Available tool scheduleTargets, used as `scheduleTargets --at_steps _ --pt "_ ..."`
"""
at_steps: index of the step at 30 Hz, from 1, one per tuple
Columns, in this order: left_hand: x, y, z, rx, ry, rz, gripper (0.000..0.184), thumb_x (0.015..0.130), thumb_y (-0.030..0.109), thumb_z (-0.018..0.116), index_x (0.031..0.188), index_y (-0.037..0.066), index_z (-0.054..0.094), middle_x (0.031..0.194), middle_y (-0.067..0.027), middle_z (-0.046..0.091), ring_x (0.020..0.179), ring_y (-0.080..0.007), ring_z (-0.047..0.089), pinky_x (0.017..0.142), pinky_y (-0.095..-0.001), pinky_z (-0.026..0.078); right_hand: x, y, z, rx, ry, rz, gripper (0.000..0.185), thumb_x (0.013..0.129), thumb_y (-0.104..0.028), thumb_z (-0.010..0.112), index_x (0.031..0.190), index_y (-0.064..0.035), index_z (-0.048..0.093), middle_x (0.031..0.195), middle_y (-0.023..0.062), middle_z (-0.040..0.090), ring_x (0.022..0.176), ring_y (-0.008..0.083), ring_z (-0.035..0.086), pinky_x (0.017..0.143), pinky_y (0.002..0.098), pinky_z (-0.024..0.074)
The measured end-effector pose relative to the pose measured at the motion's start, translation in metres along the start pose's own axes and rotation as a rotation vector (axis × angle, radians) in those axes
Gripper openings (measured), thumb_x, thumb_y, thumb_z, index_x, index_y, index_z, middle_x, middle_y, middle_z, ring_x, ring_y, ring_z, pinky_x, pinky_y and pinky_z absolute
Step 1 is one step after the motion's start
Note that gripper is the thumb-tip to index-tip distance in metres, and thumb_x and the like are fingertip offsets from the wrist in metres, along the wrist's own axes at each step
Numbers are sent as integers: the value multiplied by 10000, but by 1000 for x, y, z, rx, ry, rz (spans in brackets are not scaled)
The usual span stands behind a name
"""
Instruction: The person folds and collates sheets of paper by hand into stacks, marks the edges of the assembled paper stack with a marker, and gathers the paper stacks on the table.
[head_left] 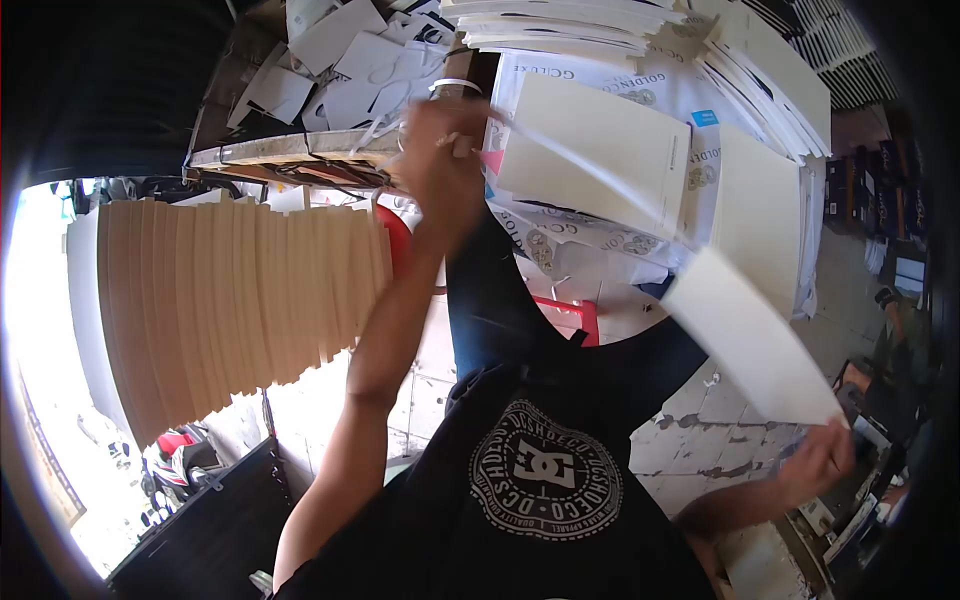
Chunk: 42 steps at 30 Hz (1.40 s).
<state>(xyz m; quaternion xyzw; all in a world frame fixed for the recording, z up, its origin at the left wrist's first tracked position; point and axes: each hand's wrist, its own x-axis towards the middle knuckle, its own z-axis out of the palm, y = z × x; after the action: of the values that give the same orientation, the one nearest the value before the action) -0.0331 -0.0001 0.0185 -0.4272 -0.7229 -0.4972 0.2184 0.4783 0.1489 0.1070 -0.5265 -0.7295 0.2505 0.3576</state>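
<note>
My left hand (445,150) is raised near the edge of a wooden ledge, fingers closed, with a motion-blurred thin white paper strip (590,165) running from it. That strip slants down to the top of a cream card sheet (755,340), though I cannot tell whether the two are joined. At the lower right, my right hand (822,465) pinches the bottom corner of the card sheet, which hangs tilted over the floor. Beside the left hand lies a cream card stack (595,155) on printed wrapping paper (570,75).
A tall stack of cream sheets (240,300) stands to the left of my left forearm. White paper scraps (345,75) fill a bin at the top left. More card stacks (765,85) sit at the upper right. A red stool (580,318) is partly visible below.
</note>
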Motion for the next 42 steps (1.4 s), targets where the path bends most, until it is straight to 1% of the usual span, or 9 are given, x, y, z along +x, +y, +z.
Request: scheduleTargets --at_steps 4,6,9,13,17,22,30,34,42 --pt "-4 -159 -16 336 104 -416 701 834 103 732 1406 -30 349 1047 -139 608 742 -212 629 752 -397 490 19 -29 -12 194 196 -453 336 977 -165 545 1084 151 582 1026 176 627 938 296 619 831 360 529" --pt "-9 -151 -24 347 129 -365 692 834 130 740 1394 -35 368 1094 -163 590 913 -274 612 814 -408 480 20 -47 -6 397 260 -550 352 996 -149 527 1141 169 559 1144 225 601 1023 338 624 859 369 552" --pt "-29 -153 -23 328 -114 -99 726 813 243 776 1375 -23 400 1197 -207 540 1120 -360 520 922 -436 442 25 -29 -10 -459 477 -630 330 1000 -144 534 1155 147 546 1146 223 596 1017 297 609 865 349 539" --pt "-43 -190 -2 692 -604 -263 910 803 657 640 1418 28 407 1382 -244 435 1347 -399 331 1086 -606 227 41 -19 18 440 333 -355 318 998 -176 552 1132 112 558 1099 200 604 975 252 603 876 328 515" --pt "21 -260 0 1005 -157 -527 956 770 636 697 1433 23 383 1448 -231 391 1388 -401 297 1082 -631 245 38 -43 37 592 315 -313 369 986 -184 567 1219 97 513 1191 207 574 1039 242 589 949 329 469" --pt "48 -224 11 115 -481 -283 1084 662 580 822 1440 -9 350 1453 -242 394 1362 -371 378 1096 -471 344 34 -66 54 790 426 -217 479 973 -168 578 1346 91 426 1317 216 531 1154 220 563 1019 333 431" --pt "8 -227 21 155 -531 -422 385 696 413 839 885 88 761 960 -112 707 828 -212 682 718 -355 524 39 -50 50 905 400 -208 421 978 -130 559 1326 81 450 1324 181 538 1123 181 588 994 287 461" --pt "47 -251 13 1021 -84 -505 724 814 370 729 1378 26 433 1434 -227 363 1315 -425 299 1029 -555 284 41 -67 64 1097 383 -234 378 966 -92 564 1301 55 469 1245 155 575 1061 159 600 910 268 493" --pt "7 -110 -3 149 59 -222 243 763 82 603 1002 40 629 1025 -158 615 1007 -304 566 913 -373 430 46 -6 193 931 30 197 269 947 -79 603 1193 -51 499 1146 103 619 1031 148 596 855 283 473"
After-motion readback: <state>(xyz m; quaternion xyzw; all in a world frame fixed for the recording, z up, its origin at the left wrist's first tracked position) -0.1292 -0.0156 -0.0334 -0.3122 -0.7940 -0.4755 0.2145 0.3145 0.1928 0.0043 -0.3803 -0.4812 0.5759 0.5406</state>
